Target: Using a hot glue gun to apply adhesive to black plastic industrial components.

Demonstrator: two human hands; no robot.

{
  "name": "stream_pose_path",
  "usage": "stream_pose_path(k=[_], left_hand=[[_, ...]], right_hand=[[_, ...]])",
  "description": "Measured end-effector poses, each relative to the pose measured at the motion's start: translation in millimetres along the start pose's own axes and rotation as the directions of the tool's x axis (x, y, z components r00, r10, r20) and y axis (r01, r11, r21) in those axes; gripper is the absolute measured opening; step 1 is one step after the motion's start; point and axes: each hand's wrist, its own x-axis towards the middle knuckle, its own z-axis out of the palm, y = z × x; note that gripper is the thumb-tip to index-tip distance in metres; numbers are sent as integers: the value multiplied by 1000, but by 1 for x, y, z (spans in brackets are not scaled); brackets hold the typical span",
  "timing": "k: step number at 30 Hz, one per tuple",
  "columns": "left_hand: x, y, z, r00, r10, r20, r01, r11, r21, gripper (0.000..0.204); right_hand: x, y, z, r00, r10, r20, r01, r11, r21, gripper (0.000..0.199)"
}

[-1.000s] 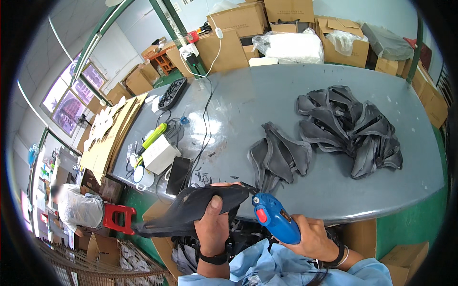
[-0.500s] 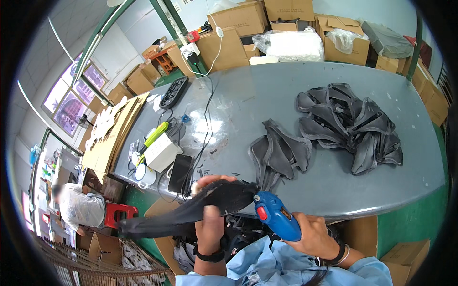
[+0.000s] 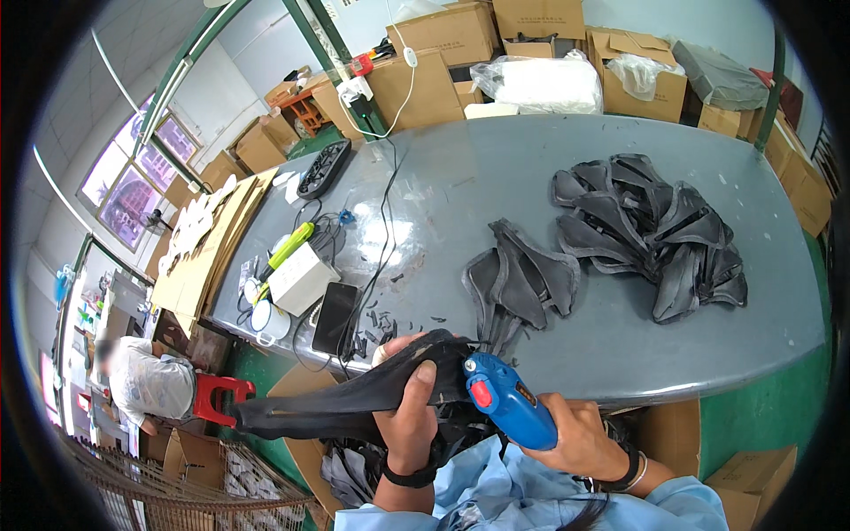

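Cardboard boxes ring a long grey bench (image 3: 496, 168) in a workshop. At its near edge the left hand (image 3: 409, 416) grips a black shaped fabric piece (image 3: 354, 398), fingers closed around it, while the right hand (image 3: 575, 438) is wrapped around a blue glue gun (image 3: 509, 411), its nozzle touching the piece. A small pile (image 3: 518, 283) lies mid-bench and a larger pile (image 3: 655, 230) toward the right end, so gluing looks partway through.

Blue glue gun (image 3: 509, 411), black fabric piece (image 3: 354, 403)
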Motion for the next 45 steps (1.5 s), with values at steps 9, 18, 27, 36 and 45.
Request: stream_pose_path(k=[9, 18, 27, 36, 45], left_hand=[[8, 17, -9, 979, -205, -5, 192, 904, 381, 25], [33, 27, -23, 853, -489, 181, 222, 654, 723, 25], [16, -27, -36, 859, -199, 473, -226, 681, 696, 30], [-4, -51, -56, 790, -527, 314, 202, 707, 678, 36], [-21, -38, -50, 708, -584, 397, 479, 811, 336, 32]], right_hand=[[-2, 0, -1, 1000, 16, 17, -15, 998, -64, 50], [-3, 1, -1, 997, -75, 28, 77, 991, -106, 47], [0, -6, -1, 994, -15, 110, 3, 994, 107, 54], [8, -18, -9, 994, -1, 107, -20, 980, 196, 56], [23, -17, -2, 982, 184, -41, -174, 969, 177, 58]])
